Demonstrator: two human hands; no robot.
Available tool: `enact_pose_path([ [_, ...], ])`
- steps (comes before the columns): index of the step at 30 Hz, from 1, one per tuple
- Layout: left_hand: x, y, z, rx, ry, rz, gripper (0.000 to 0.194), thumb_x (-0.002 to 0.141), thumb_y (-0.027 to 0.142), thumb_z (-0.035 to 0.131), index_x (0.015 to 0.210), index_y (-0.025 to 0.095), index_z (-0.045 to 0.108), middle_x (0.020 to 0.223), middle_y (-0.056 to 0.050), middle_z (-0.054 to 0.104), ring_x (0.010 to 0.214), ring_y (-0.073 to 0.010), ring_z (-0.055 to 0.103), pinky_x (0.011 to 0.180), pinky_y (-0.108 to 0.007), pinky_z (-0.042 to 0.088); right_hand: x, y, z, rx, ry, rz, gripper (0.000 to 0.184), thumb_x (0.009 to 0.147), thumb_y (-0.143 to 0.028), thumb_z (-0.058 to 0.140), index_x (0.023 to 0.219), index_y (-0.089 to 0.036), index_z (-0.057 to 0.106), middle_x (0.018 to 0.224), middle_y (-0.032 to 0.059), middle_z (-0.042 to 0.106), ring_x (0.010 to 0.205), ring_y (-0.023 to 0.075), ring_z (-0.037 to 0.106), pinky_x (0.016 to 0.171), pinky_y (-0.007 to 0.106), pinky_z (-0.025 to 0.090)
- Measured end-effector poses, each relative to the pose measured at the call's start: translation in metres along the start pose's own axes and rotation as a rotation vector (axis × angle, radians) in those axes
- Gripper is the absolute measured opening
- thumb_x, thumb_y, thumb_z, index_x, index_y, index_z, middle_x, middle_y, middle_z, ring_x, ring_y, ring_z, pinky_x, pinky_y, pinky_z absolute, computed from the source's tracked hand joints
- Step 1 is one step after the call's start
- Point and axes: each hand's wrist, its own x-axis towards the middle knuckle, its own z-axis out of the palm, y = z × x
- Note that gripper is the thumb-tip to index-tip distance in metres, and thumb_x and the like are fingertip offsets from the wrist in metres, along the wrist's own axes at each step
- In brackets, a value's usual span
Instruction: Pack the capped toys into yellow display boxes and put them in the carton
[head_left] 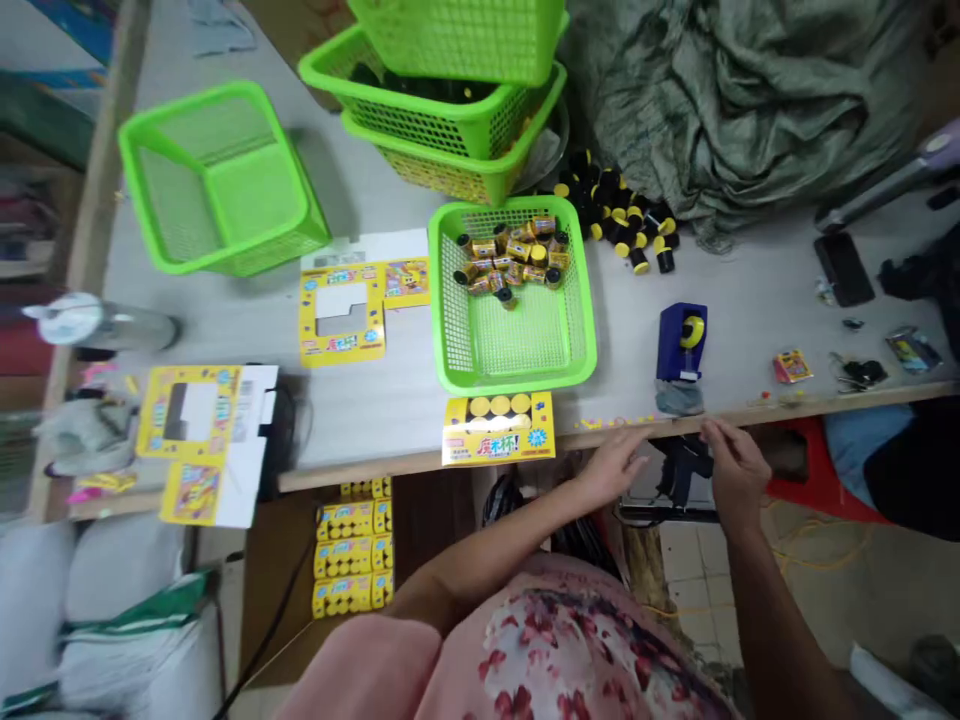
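While the right hand [736, 468] hangs at the front edge of the desk [626, 340], its fingers are drawn close together, and I cannot tell whether they pinch anything small. The left hand [613, 467] is near it along the same edge, fingers held out with the thumb apart, nothing visible in them.

Just beyond the right hand, near the front edge, stands the tape dispenser [672, 342]. It should be stiff and fairly steady, best taken by its smooth sides, clear of the end facing the edge. It is deep blue, with a yellow ring in the roll.

Left of the left hand, the windowed box [499, 446] lies at the front edge. Probably light, thin card that dents easily, it wants holding by its short ends, not across the window. It is glossy yellow with red lettering and a blue burst; round yellow tops show in its opening.

Behind it sits a green basket [512, 382] of small yellow-wrapped pots [517, 250].
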Motion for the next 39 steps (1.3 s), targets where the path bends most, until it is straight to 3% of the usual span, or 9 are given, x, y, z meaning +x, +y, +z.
enact_pose_path([
  [4, -0.101, 0.012, -0.059, 0.048, -0.017, -0.05, 0.028, 0.099, 0.027, 0.058, 0.123, 0.019, 0.069, 0.118, -0.011, 0.074, 0.11, -0.0216, 0.071, 0.097, -0.035, 0.058, -0.06, -0.066, 0.008, 0.1, -0.424, 0.071, 0.02, 0.084, -0.041, 0.072, 0.09, -0.025, 0.082, 0.084, 0.0032, 0.078, 0.074, 0.0179, 0.069, 0.076, 0.033, 0.057],
  [8, -0.16, 0.019, -0.122, 0.233, 0.182, 0.016, 0.02, 0.102, 0.026, 0.055, 0.111, 0.019, 0.071, 0.095, -0.006, 0.076, 0.085, -0.0152, 0.072, 0.08, -0.027, 0.058, -0.124, -0.106, 0.051, 0.312, -0.791, 0.261, 0.033, 0.083, -0.039, 0.072, 0.113, -0.028, 0.079, 0.08, -0.0001, 0.075, 0.069, 0.0148, 0.066, 0.072, 0.03, 0.057],
  [10, -0.171, 0.018, -0.145, 0.443, 0.332, 0.143, 0.016, 0.099, 0.021, 0.06, 0.111, 0.017, 0.07, 0.09, -0.006, 0.074, 0.08, -0.0157, 0.07, 0.075, -0.027, 0.057, -0.145, -0.112, 0.073, 0.421, -0.837, 0.387, 0.058, 0.081, -0.039, 0.074, 0.137, -0.027, 0.066, 0.076, -0.0029, 0.073, 0.067, 0.0136, 0.064, 0.07, 0.029, 0.057],
  [13, -0.167, 0.011, -0.166, 0.757, 0.462, 0.342, 0.032, 0.093, 0.02, 0.069, 0.125, 0.016, 0.065, 0.11, -0.015, 0.073, 0.102, -0.0249, 0.07, 0.089, -0.038, 0.056, -0.158, -0.115, 0.098, 0.495, -0.776, 0.449, 0.082, 0.079, -0.039, 0.076, 0.154, -0.027, 0.046, 0.075, -0.005, 0.072, 0.066, 0.0131, 0.063, 0.071, 0.029, 0.057],
  [15, -0.155, 0.002, -0.173, 0.836, 0.455, 0.437, 0.044, 0.092, 0.022, 0.072, 0.134, 0.015, 0.06, 0.124, -0.019, 0.069, 0.119, -0.0308, 0.064, 0.102, -0.047, 0.051, -0.158, -0.117, 0.108, 0.505, -0.722, 0.415, 0.086, 0.079, -0.039, 0.076, 0.157, -0.028, 0.042, 0.076, -0.0051, 0.071, 0.067, 0.0134, 0.063, 0.073, 0.03, 0.057],
  [18, -0.137, -0.016, -0.175, 0.789, 0.436, 0.501, 0.05, 0.094, 0.02, 0.068, 0.141, 0.011, 0.053, 0.121, -0.019, 0.07, 0.123, -0.0294, 0.062, 0.109, -0.048, 0.048, -0.156, -0.122, 0.118, 0.494, -0.667, 0.341, 0.086, 0.08, -0.036, 0.075, 0.158, -0.03, 0.04, 0.076, -0.0055, 0.071, 0.067, 0.0137, 0.062, 0.074, 0.03, 0.058],
  [24, -0.128, -0.042, -0.174, 0.725, 0.338, 0.386, 0.048, 0.102, 0.027, 0.055, 0.148, 0.015, 0.05, 0.121, -0.016, 0.07, 0.118, -0.0257, 0.064, 0.112, -0.049, 0.047, -0.153, -0.118, 0.128, 0.392, -0.61, 0.252, 0.084, 0.084, -0.033, 0.072, 0.159, -0.031, 0.035, 0.081, -0.0033, 0.073, 0.071, 0.0155, 0.066, 0.079, 0.033, 0.06],
  [31, -0.123, -0.047, -0.175, 0.709, 0.35, 0.435, 0.038, 0.102, 0.026, 0.055, 0.139, 0.024, 0.063, 0.115, -0.01, 0.069, 0.114, -0.0244, 0.062, 0.108, -0.049, 0.049, -0.152, -0.109, 0.13, 0.318, -0.585, 0.222, 0.084, 0.086, -0.036, 0.07, 0.16, -0.029, 0.032, 0.079, -0.0041, 0.072, 0.07, 0.0155, 0.065, 0.079, 0.034, 0.061],
  [39, -0.121, -0.042, -0.174, 0.673, 0.436, 0.533, 0.062, 0.1, 0.022, 0.058, 0.159, 0.016, 0.038, 0.114, -0.013, 0.068, 0.116, -0.0256, 0.059, 0.108, -0.045, 0.048, -0.142, -0.119, 0.134, 0.331, -0.624, 0.266, 0.086, 0.083, -0.036, 0.073, 0.159, -0.031, 0.034, 0.08, -0.0031, 0.074, 0.066, 0.0152, 0.063, 0.071, 0.033, 0.061],
])
